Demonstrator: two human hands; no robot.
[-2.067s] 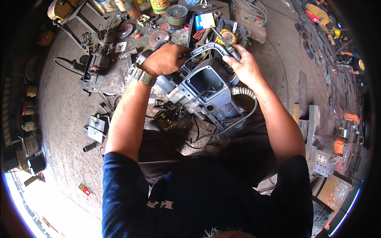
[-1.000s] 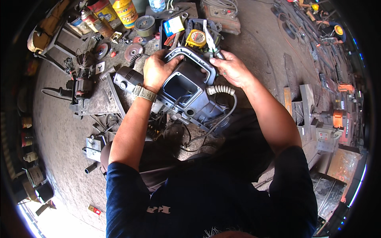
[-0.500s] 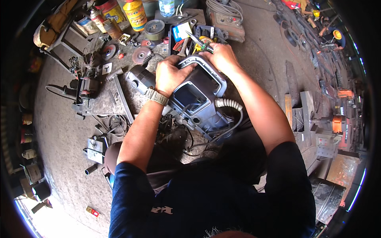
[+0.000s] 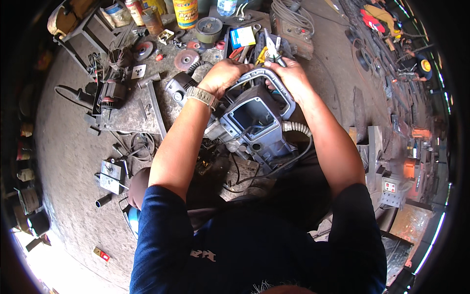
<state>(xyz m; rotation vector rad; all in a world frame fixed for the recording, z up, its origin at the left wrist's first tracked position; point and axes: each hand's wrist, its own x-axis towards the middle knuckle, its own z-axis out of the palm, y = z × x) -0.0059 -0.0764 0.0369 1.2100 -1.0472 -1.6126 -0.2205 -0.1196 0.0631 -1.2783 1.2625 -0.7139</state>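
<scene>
A grey metal machine housing (image 4: 268, 144) with a square opening in its top stands tilted in front of me. A loop-shaped frame handle (image 4: 290, 100) rises at its far end. My left hand (image 4: 223, 78), a watch at its wrist, is closed with its fingertips at the handle's far left corner. Between the fingers of my right hand (image 4: 291, 78) is a pair of pliers (image 4: 272, 49), jaws pointing away from me; the thumb lies by the handle's top bar. A ribbed grey cable sleeve (image 4: 296, 127) comes out of the housing's right side.
Beyond my hands sits a tool tray (image 4: 234, 41) with a blue-and-white box. A yellow bottle (image 4: 186, 14), a round tin (image 4: 209, 32) and grinding discs (image 4: 187, 60) lie around it. Coiled cable (image 4: 289, 17) rests on a control box. A motor (image 4: 112, 93) is at the left.
My view has shifted, so the scene sits lower and further right. The pliers have turned from pointing left to pointing away. My left fingers have moved along the handle's corner.
</scene>
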